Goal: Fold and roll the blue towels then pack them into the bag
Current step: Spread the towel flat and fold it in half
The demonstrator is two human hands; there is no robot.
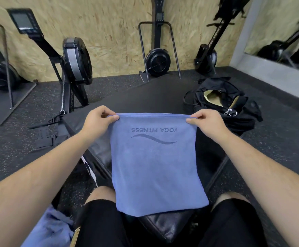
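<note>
Both hands are up front: the left hand pinches the top left corner of the blue towel, and the right hand pinches the top right corner, fingers closed on the fabric. The towel hangs flat between them, its printed lettering upside down, lower edge draped over the black bench. The black bag lies open on the floor, beyond the right hand. Another blue towel sits bunched at lower left.
</note>
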